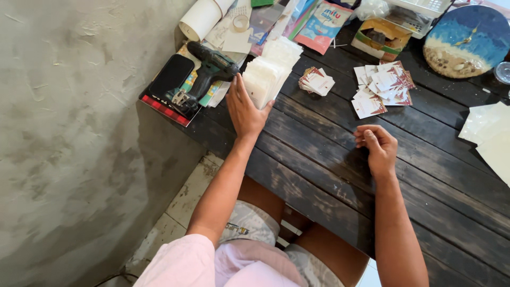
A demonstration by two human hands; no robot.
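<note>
Even, soft daylight fills the scene, brightest at the upper right, where the white sheets (489, 133) near the frame edge wash out. Soft shadows fall leftward from the table (329, 159) onto the grey wall (79, 133). Focus is sharp overall; wide-angle distortion bends lines near the corners. No motion blur appears.

Dark plank table (329, 175), card piles (383, 87)

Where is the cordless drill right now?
In the head view the cordless drill lies at the table's far left end, on papers beside a black phone, just left of the left hand.
</note>
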